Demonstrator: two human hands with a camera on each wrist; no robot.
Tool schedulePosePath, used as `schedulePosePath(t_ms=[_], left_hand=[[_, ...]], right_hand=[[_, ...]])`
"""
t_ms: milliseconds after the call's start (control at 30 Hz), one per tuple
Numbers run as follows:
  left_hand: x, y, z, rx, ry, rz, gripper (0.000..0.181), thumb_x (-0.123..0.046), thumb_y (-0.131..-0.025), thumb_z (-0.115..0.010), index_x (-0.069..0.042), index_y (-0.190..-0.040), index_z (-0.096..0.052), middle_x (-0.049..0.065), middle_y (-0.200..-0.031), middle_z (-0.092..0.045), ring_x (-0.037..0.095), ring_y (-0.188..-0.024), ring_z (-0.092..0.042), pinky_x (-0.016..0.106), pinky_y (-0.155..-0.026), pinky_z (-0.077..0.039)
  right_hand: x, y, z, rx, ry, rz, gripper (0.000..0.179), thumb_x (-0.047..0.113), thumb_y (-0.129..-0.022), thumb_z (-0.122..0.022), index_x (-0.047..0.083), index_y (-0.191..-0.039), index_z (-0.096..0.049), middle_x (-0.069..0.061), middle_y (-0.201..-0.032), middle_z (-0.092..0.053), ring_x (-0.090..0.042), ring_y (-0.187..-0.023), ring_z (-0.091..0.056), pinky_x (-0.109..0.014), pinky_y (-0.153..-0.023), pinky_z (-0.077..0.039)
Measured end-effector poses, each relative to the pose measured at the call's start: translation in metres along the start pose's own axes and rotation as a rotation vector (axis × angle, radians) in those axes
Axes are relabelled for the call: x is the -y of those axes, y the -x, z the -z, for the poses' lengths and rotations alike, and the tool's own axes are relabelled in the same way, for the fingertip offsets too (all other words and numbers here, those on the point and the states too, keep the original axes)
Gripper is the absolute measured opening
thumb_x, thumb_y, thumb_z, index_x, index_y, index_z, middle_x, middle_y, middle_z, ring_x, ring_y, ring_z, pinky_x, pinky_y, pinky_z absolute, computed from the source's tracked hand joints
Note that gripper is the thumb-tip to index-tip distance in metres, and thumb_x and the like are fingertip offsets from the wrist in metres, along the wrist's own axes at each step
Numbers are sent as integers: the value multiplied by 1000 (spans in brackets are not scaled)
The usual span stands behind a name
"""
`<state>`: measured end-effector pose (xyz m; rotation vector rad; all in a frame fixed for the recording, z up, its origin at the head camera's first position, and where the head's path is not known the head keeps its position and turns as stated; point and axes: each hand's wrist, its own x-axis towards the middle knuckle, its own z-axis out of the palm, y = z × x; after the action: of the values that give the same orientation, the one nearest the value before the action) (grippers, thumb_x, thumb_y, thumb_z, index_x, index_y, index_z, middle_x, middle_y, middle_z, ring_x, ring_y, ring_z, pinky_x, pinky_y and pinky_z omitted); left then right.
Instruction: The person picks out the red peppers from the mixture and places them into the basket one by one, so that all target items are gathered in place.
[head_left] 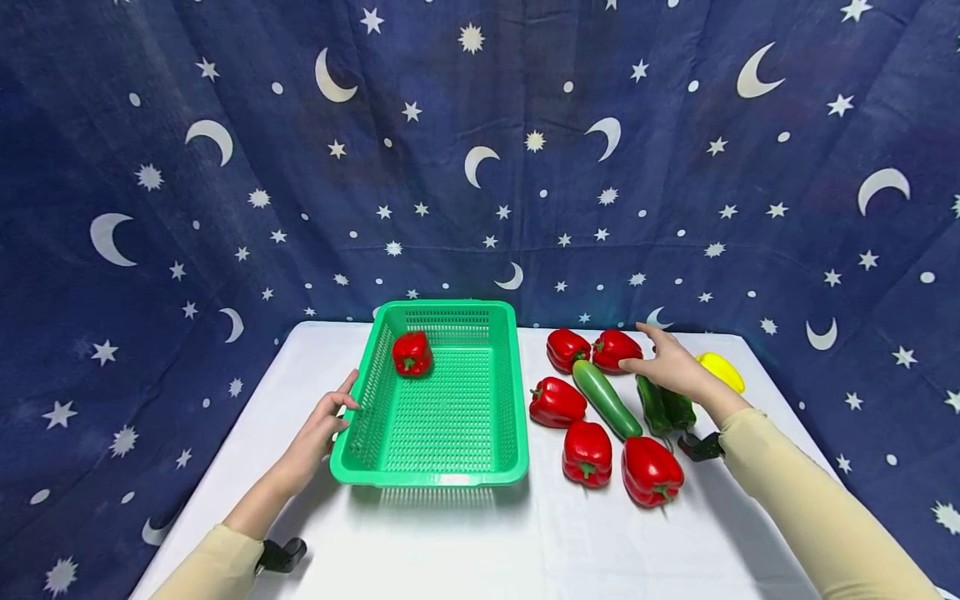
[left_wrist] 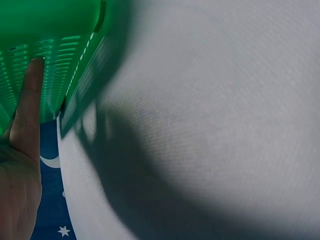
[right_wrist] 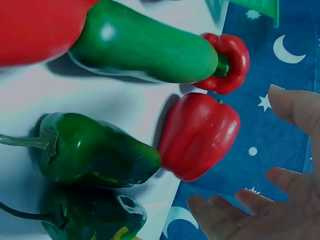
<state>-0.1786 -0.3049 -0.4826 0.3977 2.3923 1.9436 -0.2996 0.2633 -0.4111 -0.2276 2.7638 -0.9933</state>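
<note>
A green plastic basket [head_left: 429,479] with slotted walls stands on the white table, and one red bell pepper [head_left: 412,354] lies inside it toward the far left. My left hand [head_left: 313,437] holds the basket's left rim, fingers over the edge. In the left wrist view the thumb [left_wrist: 31,107] lies against the outer wall. Over on the right, my right hand [head_left: 670,365] is spread, thumb apart from the fingers, beside a far red bell pepper [head_left: 615,351]. A gap shows between that hand and the pepper [right_wrist: 200,137] in the right wrist view.
Several other red bell peppers [head_left: 587,454] lie right of the basket around a long green cucumber-like vegetable [head_left: 606,400]. Dark green peppers [right_wrist: 97,150] with stems sit below my right forearm, and a yellow one [head_left: 722,372] is beyond. A starry blue curtain [head_left: 480,167] hangs behind.
</note>
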Motion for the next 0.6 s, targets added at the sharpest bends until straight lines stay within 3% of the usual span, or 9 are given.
schedulePosePath(t_ms=[400,600], left_hand=[[0,0,-1,-5,11,10,25,-1,-93,-36,1,-118,-42,1,-172,-9,39,-153,-5,45,-82,-47],[1,0,0,-6,13,13,25,0,-94,-35,1,-118,-42,1,-172,-8,39,-153,-5,47,-82,-46]], right_hand=[[-11,-20,-2,6,1,-68,101,48,-93,-69,-7,-158,-15,-37,-160,-18,-54,-142,-24,-71,-108,-26],[-14,-32,-1,31,-30,-132,106,54,-92,-68,-7,-159,-11,-36,-161,-16,-53,-143,-25,-68,-109,-27]])
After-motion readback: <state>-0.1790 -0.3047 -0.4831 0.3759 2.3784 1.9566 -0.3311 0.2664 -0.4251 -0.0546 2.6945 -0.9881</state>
